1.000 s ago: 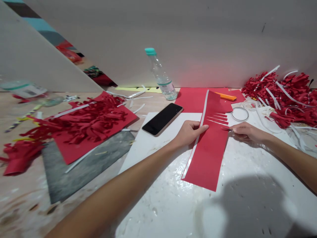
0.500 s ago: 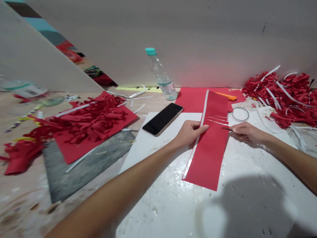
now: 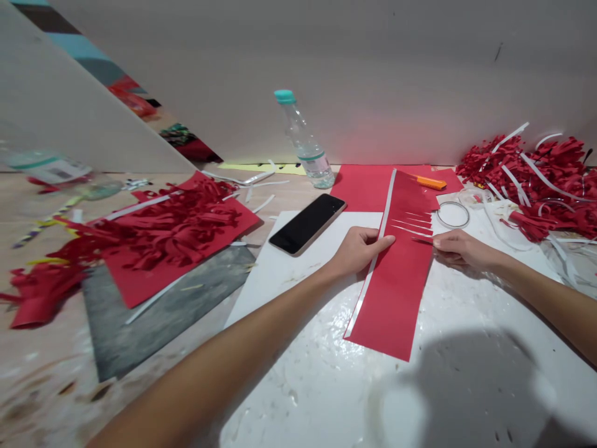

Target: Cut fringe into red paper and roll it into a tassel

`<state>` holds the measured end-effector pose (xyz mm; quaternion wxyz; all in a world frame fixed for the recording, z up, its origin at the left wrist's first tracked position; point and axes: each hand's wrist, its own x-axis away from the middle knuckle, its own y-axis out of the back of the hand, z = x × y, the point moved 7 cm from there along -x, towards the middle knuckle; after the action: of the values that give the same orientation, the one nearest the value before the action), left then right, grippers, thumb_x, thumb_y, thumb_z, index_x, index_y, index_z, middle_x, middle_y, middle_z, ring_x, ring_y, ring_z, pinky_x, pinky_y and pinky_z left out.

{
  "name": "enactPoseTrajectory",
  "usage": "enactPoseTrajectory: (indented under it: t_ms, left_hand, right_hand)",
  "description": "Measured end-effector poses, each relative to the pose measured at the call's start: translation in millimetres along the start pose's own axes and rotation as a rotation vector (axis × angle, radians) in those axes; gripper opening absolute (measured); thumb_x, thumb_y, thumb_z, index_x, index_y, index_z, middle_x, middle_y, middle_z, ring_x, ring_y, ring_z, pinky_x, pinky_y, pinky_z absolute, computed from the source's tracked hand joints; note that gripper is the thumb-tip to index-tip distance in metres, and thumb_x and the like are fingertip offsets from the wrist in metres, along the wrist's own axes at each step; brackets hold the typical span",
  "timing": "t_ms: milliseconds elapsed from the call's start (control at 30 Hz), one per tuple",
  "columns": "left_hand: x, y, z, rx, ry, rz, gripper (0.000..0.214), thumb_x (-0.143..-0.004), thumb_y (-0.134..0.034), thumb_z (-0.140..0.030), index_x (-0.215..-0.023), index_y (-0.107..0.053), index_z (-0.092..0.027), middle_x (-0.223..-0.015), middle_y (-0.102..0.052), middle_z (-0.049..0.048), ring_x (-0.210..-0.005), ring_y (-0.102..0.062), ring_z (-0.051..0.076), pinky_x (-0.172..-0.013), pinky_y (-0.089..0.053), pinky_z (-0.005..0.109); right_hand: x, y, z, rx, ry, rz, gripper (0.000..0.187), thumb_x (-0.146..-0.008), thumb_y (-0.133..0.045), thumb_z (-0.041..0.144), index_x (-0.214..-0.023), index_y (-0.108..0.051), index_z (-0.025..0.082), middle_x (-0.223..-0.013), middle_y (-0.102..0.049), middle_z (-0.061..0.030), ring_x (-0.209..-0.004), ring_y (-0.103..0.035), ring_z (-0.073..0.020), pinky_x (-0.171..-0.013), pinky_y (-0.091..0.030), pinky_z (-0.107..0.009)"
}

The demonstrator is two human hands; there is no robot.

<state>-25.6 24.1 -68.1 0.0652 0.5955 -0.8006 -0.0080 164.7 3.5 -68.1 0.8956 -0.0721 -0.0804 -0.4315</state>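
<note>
A long red paper strip [image 3: 396, 280] with a white left edge lies on a white board [image 3: 298, 274]. Its far end is slit into narrow fringes. My left hand [image 3: 357, 252] presses flat on the strip's left edge, fingers stretched out. My right hand [image 3: 459, 247] is closed in a pinch on a thin blade [image 3: 422, 241] whose tip rests on the strip's right edge, just below the last slit.
A black phone [image 3: 308, 224] lies left of the strip. A water bottle [image 3: 305, 146] stands behind it by the wall. An orange cutter [image 3: 431, 183] and a tape ring [image 3: 452, 214] lie beyond. Fringed red paper piles [image 3: 172, 227] sit left and at the right [image 3: 541, 180].
The blade in my right hand has drawn back and forth across the strip's right edge by a small amount. My left hand has stayed pressed on the strip.
</note>
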Motion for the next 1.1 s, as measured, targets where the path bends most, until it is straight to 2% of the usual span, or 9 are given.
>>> enactPoseTrajectory:
  t_ms: [67,200,367,700,933,1100]
  left_hand:
    - [0.2,-1.0,-0.7,0.016,0.004,0.008,0.042,-0.071,-0.074,-0.049,-0.057,-0.059,-0.012,-0.052,-0.055,-0.0007,-0.049,-0.051,0.01,-0.047,-0.041,0.023]
    - [0.8,0.2,-1.0,-0.012,-0.005,-0.013,0.045,-0.07,-0.075,-0.049,-0.052,-0.055,-0.013,-0.048,-0.051,-0.0019,-0.046,-0.048,0.01,-0.044,-0.037,0.022]
    - [2.2,-2.0,3.5,0.067,0.03,0.01,0.041,-0.068,-0.076,-0.05,-0.061,-0.065,-0.011,-0.055,-0.062,0.0029,-0.052,-0.058,0.015,-0.049,-0.045,0.026]
    - [5.0,-9.2,-0.4,0.061,0.016,0.055,0.039,-0.068,-0.076,-0.049,-0.071,-0.072,-0.01,-0.062,-0.068,0.0064,-0.058,-0.062,0.018,-0.052,-0.05,0.028]
    - [5.6,-9.3,-3.0,0.032,0.016,0.046,0.038,-0.069,-0.076,-0.048,-0.067,-0.07,-0.01,-0.056,-0.063,0.0042,-0.053,-0.059,0.016,-0.049,-0.047,0.027]
    - [5.7,-8.8,-6.4,-0.011,-0.008,0.054,0.038,-0.07,-0.075,-0.048,-0.065,-0.07,-0.01,-0.056,-0.063,0.0045,-0.053,-0.057,0.015,-0.048,-0.045,0.026]
  right_hand:
    - [-0.1,0.0,-0.8,-0.012,-0.007,-0.007,0.043,-0.091,-0.055,0.038,-0.058,-0.035,0.02,-0.047,-0.025,0.0087,-0.039,-0.02,-0.0061,-0.037,-0.014,-0.023]
    - [0.6,-0.1,-0.7,-0.003,-0.006,-0.009,0.044,-0.091,-0.056,0.039,-0.056,-0.036,0.02,-0.046,-0.027,0.0083,-0.038,-0.022,-0.0062,-0.037,-0.015,-0.023]
    - [1.4,0.2,-1.0,-0.003,-0.017,-0.005,0.044,-0.091,-0.056,0.037,-0.056,-0.036,0.02,-0.045,-0.028,0.0079,-0.038,-0.024,-0.0062,-0.037,-0.016,-0.022]
    - [-2.1,-5.8,-4.7,-0.079,-0.051,-0.011,0.043,-0.089,-0.059,0.042,-0.059,-0.036,0.021,-0.046,-0.025,0.0099,-0.037,-0.02,-0.0056,-0.037,-0.015,-0.022]
    - [-1.3,-6.3,-5.7,-0.119,-0.065,-0.022,0.044,-0.087,-0.061,0.04,-0.058,-0.034,0.021,-0.046,-0.022,0.0103,-0.038,-0.016,-0.0055,-0.038,-0.012,-0.023]
    - [-0.5,-7.8,-3.1,-0.112,-0.05,-0.028,0.044,-0.086,-0.061,0.041,-0.058,-0.035,0.021,-0.045,-0.024,0.0101,-0.037,-0.019,-0.0055,-0.037,-0.013,-0.022]
